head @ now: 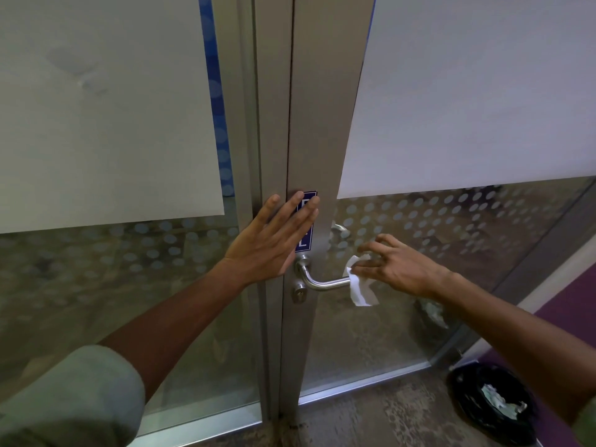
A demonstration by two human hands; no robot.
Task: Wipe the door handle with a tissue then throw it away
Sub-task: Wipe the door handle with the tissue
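A metal door handle (325, 283) is mounted on the grey frame of a glass door (322, 124), and everything else is placed from it. A white tissue (359, 287) is draped over the handle's free end, hanging partly below the lever. The tissue is touched by the fingertips of the right hand (400, 269), whose grip is loosely spread, the fingers curled apart rather than pinched together; only light contact with the tissue can be made out. Just above and to the left of the handle, the left hand (274, 238) is laid flat against the frame, its grip fully spread with nothing held, and a blue sign (306, 221) is partly covered by its fingers. A round lock cylinder (300, 290) is seen just below the handle's base. Well below and to the right of the handle, a black-lined bin (490, 404) with crumpled paper inside is standing on the floor (371, 417).
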